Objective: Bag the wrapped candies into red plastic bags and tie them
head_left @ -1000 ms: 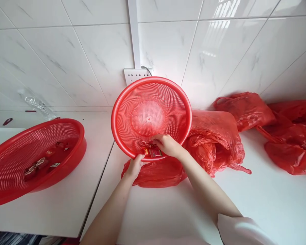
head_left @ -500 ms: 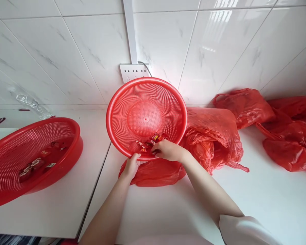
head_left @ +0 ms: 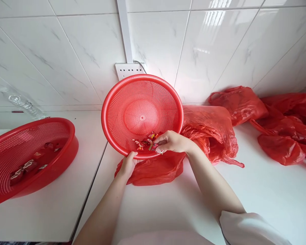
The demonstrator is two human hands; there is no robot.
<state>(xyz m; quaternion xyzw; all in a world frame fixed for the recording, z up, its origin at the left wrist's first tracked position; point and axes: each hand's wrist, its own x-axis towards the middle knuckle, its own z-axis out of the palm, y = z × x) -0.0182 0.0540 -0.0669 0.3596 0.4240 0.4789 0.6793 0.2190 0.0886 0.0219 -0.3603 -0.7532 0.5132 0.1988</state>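
A red plastic mesh basket is tipped toward me, its open side facing me. My left hand is closed on the near rim, thumb over the edge and fingers hidden below. Several small wrapped packets, red with yellow and white print, lie at the basket's low side. At the near right rim, my right hand pinches a small red-and-white wrapped packet. Below the basket lies a red plastic bag, partly covered.
To the left, a second red mesh basket holds several dark red packets. A clear bottle leans behind it. More red bags sit along the right. Behind the basket are a power strip and tiled wall.
My right hand has lifted slightly and drawn back toward the rim, and a packet now shows in its fingers. My left hand keeps its grip. The view has shifted slightly.
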